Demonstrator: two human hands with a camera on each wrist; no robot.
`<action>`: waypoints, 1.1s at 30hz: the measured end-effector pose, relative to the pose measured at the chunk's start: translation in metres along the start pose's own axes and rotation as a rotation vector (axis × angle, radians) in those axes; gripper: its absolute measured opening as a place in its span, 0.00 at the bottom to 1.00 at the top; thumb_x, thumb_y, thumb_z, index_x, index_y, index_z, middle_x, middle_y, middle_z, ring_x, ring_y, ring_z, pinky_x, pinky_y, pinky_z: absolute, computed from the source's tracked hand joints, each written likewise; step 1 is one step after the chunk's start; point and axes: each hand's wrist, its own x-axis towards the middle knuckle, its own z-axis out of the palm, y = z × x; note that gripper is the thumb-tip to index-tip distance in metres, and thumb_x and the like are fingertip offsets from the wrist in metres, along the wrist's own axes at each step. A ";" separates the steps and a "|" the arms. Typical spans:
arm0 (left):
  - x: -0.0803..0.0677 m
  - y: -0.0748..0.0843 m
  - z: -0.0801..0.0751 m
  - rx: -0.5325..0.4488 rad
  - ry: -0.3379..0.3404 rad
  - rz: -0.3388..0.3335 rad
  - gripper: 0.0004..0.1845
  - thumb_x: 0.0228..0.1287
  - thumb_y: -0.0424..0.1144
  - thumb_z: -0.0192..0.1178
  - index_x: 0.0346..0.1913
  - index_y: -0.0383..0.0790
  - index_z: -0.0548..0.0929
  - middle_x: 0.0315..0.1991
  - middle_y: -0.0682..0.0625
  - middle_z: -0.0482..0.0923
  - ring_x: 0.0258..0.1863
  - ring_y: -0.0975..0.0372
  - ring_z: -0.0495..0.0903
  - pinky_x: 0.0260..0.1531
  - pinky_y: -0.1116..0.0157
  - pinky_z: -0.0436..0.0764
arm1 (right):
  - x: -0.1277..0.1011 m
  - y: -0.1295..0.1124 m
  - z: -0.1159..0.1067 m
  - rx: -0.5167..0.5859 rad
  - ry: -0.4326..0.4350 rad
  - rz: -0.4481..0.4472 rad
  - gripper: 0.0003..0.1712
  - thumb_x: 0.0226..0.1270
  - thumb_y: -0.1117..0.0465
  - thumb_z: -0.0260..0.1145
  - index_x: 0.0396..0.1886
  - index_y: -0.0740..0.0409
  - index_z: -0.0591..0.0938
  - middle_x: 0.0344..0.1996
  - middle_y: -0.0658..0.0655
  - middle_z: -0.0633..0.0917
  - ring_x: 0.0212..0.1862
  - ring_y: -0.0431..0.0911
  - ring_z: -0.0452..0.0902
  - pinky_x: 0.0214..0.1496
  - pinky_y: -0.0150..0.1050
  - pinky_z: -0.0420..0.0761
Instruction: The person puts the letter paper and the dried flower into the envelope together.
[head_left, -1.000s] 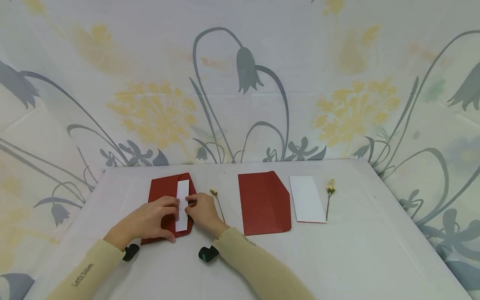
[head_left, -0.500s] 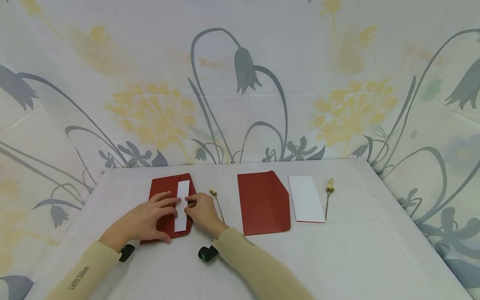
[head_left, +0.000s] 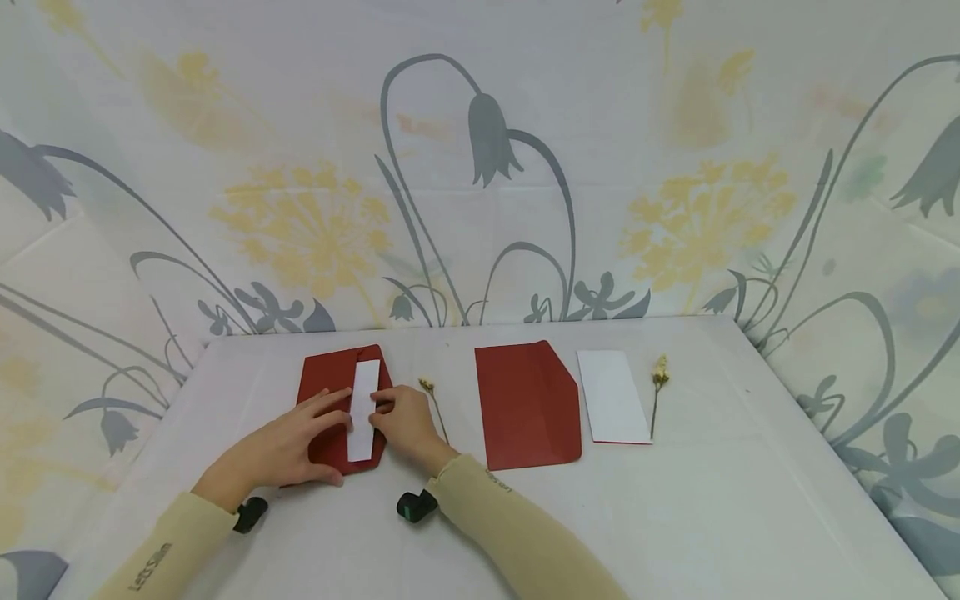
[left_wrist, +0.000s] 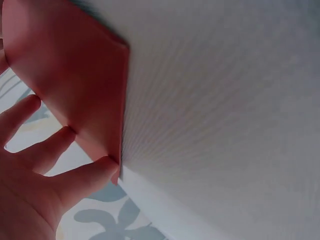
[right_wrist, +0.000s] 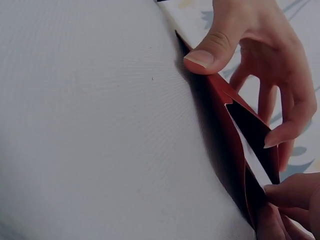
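Note:
In the head view a red envelope lies at the left of the table, and a white card sticks out of its mouth on the right. My right hand pinches the card's right edge between thumb and fingers. My left hand rests on the envelope, its fingers spread toward the card and its thumb at the near edge. In the right wrist view the envelope gapes around the card, with the left thumb touching its edge. Left fingertips touch the envelope's edge in the left wrist view.
A dried flower lies just right of my right hand. Farther right are a second red envelope, a white card with a red lower edge and another dried flower. Floral cloth hangs behind the white table.
My left hand has drawn slightly left, and its fingers have spread and moved back from the card. The card has shifted very slightly left. My right hand has barely moved.

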 end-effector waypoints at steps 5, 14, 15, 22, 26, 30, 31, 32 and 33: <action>-0.001 -0.001 0.000 -0.018 0.017 0.009 0.34 0.47 0.62 0.75 0.54 0.48 0.78 0.72 0.41 0.62 0.69 0.34 0.59 0.60 0.40 0.71 | 0.000 0.000 0.003 0.020 0.020 -0.004 0.16 0.61 0.70 0.70 0.49 0.64 0.86 0.35 0.52 0.84 0.34 0.34 0.79 0.33 0.25 0.78; -0.001 -0.002 0.001 -0.041 0.024 -0.001 0.33 0.46 0.62 0.75 0.53 0.50 0.78 0.72 0.42 0.62 0.70 0.35 0.60 0.59 0.40 0.72 | 0.003 -0.005 0.007 0.050 0.025 0.026 0.18 0.60 0.71 0.70 0.52 0.64 0.85 0.35 0.52 0.84 0.33 0.34 0.77 0.31 0.25 0.78; -0.001 -0.002 0.001 -0.042 0.023 -0.002 0.34 0.46 0.63 0.75 0.53 0.50 0.78 0.73 0.42 0.62 0.70 0.35 0.59 0.59 0.40 0.71 | 0.002 -0.005 0.007 0.059 0.027 0.031 0.19 0.60 0.71 0.70 0.52 0.64 0.85 0.35 0.52 0.84 0.33 0.34 0.77 0.31 0.25 0.78; 0.001 -0.003 0.002 -0.047 0.026 0.005 0.34 0.46 0.63 0.75 0.53 0.50 0.78 0.73 0.42 0.62 0.70 0.35 0.60 0.60 0.39 0.70 | -0.001 -0.005 0.010 0.113 0.090 0.024 0.22 0.58 0.72 0.72 0.54 0.60 0.84 0.43 0.54 0.83 0.37 0.36 0.80 0.36 0.26 0.80; 0.001 -0.003 0.003 -0.054 0.033 -0.001 0.34 0.44 0.61 0.77 0.53 0.50 0.78 0.73 0.42 0.62 0.70 0.36 0.60 0.60 0.39 0.70 | -0.001 -0.004 0.012 0.138 0.097 0.032 0.22 0.59 0.73 0.72 0.54 0.58 0.85 0.41 0.52 0.85 0.37 0.35 0.80 0.36 0.26 0.81; 0.001 -0.003 0.002 -0.051 0.024 -0.016 0.35 0.43 0.61 0.78 0.54 0.51 0.78 0.73 0.42 0.62 0.70 0.36 0.60 0.60 0.39 0.70 | 0.000 -0.002 0.013 0.141 0.087 0.032 0.22 0.60 0.72 0.72 0.55 0.58 0.84 0.41 0.51 0.86 0.38 0.35 0.82 0.37 0.27 0.81; 0.001 -0.002 0.002 -0.048 0.017 -0.023 0.35 0.43 0.61 0.78 0.54 0.51 0.78 0.73 0.43 0.62 0.70 0.37 0.59 0.60 0.39 0.70 | 0.000 -0.001 0.014 0.141 0.085 0.029 0.22 0.60 0.71 0.72 0.55 0.59 0.84 0.41 0.52 0.86 0.38 0.35 0.82 0.38 0.27 0.81; 0.001 -0.002 0.001 -0.046 0.012 -0.029 0.35 0.43 0.62 0.77 0.54 0.51 0.78 0.73 0.43 0.62 0.71 0.38 0.59 0.60 0.40 0.70 | 0.000 -0.001 0.014 0.144 0.082 0.027 0.21 0.60 0.71 0.72 0.55 0.59 0.84 0.42 0.52 0.87 0.39 0.35 0.83 0.38 0.27 0.82; 0.001 -0.002 0.001 -0.041 0.006 -0.033 0.36 0.43 0.62 0.77 0.54 0.52 0.78 0.73 0.43 0.62 0.71 0.38 0.59 0.61 0.40 0.70 | 0.000 -0.001 0.014 0.145 0.080 0.022 0.21 0.60 0.71 0.73 0.55 0.60 0.85 0.42 0.52 0.87 0.39 0.35 0.83 0.39 0.27 0.82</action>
